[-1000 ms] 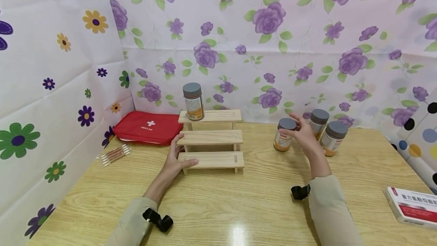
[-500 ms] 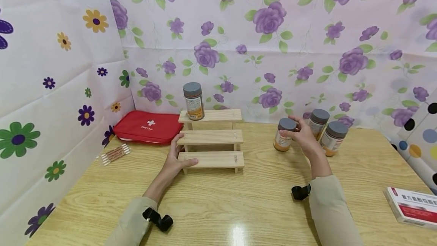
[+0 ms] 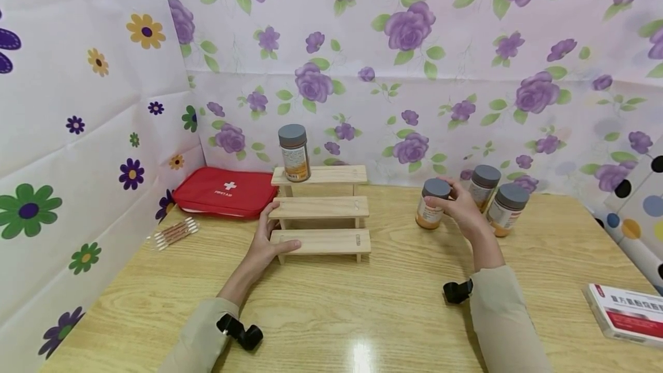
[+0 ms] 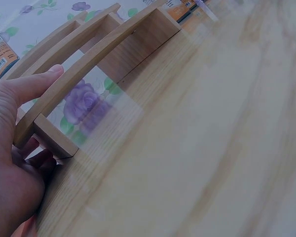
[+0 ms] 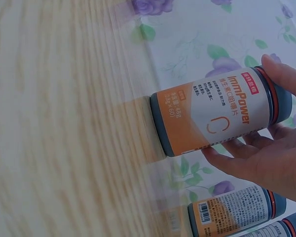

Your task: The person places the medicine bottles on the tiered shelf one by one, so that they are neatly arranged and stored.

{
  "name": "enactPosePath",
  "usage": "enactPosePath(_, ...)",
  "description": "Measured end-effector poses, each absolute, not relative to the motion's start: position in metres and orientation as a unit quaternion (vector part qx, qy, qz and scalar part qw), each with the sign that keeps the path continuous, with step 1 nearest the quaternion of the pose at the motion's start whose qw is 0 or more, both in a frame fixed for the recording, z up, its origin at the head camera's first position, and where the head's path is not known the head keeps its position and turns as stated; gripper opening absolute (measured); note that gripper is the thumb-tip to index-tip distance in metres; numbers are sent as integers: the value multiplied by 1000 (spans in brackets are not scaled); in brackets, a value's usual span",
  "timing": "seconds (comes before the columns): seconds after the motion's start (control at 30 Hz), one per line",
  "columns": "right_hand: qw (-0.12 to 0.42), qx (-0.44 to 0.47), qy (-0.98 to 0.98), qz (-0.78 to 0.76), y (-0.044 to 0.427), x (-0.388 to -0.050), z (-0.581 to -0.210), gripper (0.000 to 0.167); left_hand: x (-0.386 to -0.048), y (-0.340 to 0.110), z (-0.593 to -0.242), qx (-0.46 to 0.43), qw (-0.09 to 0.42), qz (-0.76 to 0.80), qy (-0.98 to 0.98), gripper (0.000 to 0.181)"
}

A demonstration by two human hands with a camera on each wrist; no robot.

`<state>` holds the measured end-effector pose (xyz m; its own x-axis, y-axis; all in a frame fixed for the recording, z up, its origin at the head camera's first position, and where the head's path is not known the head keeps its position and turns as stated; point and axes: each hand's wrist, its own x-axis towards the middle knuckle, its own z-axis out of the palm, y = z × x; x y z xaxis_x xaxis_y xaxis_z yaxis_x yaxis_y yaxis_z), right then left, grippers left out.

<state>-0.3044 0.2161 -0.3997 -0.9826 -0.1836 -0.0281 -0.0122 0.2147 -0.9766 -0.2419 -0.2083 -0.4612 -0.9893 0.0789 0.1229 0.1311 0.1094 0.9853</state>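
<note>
A three-tier wooden step rack (image 3: 321,208) stands on the table. My left hand (image 3: 264,244) grips its left end, thumb on top of the lowest step; in the left wrist view the other fingers (image 4: 39,157) curl beneath that step. My right hand (image 3: 464,210) holds a vitamin bottle (image 3: 433,205) with a grey lid and an orange-white label, which stands upright on the table. In the right wrist view the thumb (image 5: 283,76) lies against the lid and the fingers are at the opposite side. Another such bottle (image 3: 294,154) stands at the left of the top step.
Two more bottles, one behind (image 3: 484,184) and one in front (image 3: 508,209), stand just right of my right hand. A red first-aid pouch (image 3: 225,193) and a packet of cotton swabs (image 3: 175,233) lie left of the rack. A white-and-red box (image 3: 627,312) lies at the right edge.
My right hand's fingers, spread and partly raised a second ago, have come in round the bottle by its lid. The left hand and the rack have not moved.
</note>
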Motion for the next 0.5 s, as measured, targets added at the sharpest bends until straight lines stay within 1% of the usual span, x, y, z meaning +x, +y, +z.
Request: enactPosePath(0.5,62,-65,780,-619,218,-305,-401,82,-242,-209,-461,-76,20,-658,-749,96)
